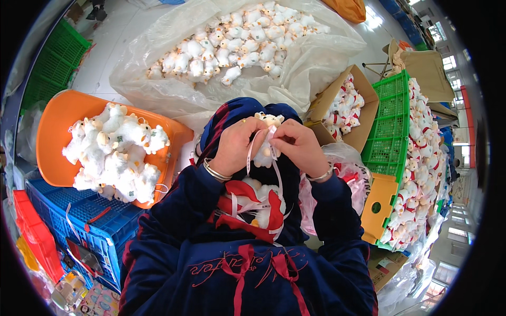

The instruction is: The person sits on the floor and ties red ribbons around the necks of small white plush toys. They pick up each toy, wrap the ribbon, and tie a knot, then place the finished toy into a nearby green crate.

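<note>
Over my lap, a small white plush toy [262, 157] with a cream-coloured head faces up between my hands. My left hand [237, 145] is closed, its fingers pinching a narrow white printed ribbon [278, 176] at the toy's neck. Close beside it, my right hand [300, 146] pinches the same ribbon between thumb and fingers. Two ribbon ends hang down past the toy. Whether the ribbon is knotted cannot be seen behind the fingers. Below the hands, red cloth pieces [244, 190] with more white ribbon lie in my lap, around another white plush shape.
At left, an orange tub [52, 138] of white plush toys rests on a blue crate [105, 231]. Ahead, a clear plastic sheet [142, 92] holds many more. To the right stand a cardboard box [361, 124] and a green crate [387, 126], both near toys with red trim.
</note>
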Demonstrator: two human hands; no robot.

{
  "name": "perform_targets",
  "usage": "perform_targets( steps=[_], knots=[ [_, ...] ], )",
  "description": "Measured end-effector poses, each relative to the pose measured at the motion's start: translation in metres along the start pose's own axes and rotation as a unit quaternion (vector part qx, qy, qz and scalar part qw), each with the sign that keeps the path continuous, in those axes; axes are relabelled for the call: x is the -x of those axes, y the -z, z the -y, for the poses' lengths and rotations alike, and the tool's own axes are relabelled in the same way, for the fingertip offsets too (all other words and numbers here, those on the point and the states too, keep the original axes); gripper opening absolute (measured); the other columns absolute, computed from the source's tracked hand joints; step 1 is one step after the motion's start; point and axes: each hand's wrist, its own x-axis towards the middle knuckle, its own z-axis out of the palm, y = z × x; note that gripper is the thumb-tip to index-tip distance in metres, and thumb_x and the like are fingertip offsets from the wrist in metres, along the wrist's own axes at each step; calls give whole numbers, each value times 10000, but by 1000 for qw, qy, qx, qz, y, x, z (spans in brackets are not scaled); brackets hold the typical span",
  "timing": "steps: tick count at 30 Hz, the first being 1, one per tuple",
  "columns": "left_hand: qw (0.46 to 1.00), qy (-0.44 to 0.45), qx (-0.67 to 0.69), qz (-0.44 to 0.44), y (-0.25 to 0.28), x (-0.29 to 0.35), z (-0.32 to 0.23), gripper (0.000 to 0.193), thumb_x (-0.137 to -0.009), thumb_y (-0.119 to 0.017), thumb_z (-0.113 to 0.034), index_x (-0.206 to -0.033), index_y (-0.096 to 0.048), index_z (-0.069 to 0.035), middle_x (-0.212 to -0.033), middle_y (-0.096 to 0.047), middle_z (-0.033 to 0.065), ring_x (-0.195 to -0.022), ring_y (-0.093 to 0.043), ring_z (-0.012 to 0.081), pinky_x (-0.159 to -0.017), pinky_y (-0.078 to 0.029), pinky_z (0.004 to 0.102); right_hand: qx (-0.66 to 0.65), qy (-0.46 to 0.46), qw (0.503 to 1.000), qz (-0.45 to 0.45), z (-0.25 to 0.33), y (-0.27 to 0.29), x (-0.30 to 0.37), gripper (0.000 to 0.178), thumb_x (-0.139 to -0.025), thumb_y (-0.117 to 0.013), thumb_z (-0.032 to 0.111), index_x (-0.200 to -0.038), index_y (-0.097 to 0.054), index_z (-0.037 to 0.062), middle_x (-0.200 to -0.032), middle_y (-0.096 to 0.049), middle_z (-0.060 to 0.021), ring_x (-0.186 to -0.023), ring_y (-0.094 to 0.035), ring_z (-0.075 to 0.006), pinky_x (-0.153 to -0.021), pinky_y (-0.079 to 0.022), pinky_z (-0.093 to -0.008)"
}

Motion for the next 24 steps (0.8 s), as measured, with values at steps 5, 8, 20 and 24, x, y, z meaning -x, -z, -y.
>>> perform_targets(
  steps=[5, 8, 20, 24],
  knots=[
    [1000, 6, 1, 6, -1, 1, 1, 102, -937, -740, -109, -952, -662, -46, -827, -670, 123, -733, -672, 310, -649, -523, 380, 93, -6, 993, -71, 6, -10, -4, 170, -874, -766, 119, -963, -663, 17, -843, -618, -90, -700, -614, -228, -650, -491, -340],
    [1000, -20, 5, -1, -1, 1, 1, 102, -923, -747, -96, -949, -661, -46, -843, -671, 113, -735, -672, 311, -653, -526, 380, 145, 29, 984, -98, 8, -17, -7, 164, -865, -741, 104, -970, -638, 33, -869, -646, -113, -717, -648, -295, -656, -520, -386],
    [997, -65, -27, 19, 3, 4, 0, 94, -896, -743, -82, -944, -662, -77, -868, -672, 93, -792, -669, 299, -698, -541, 389, 277, 140, 950, 14, 16, -2, -13, 123, -863, -680, 93, -954, -669, 10, -845, -638, -168, -731, -641, -369, -660, -520, -425],
    [997, -69, -25, 36, 7, 5, -1, 107, -886, -738, -1, -961, -668, -35, -911, -697, 126, -816, -697, 296, -741, -556, 347, 206, 72, 974, 61, 23, 18, -13, 110, -879, -677, 76, -934, -665, -18, -839, -643, -156, -704, -635, -314, -658, -511, -372]
  ],
)
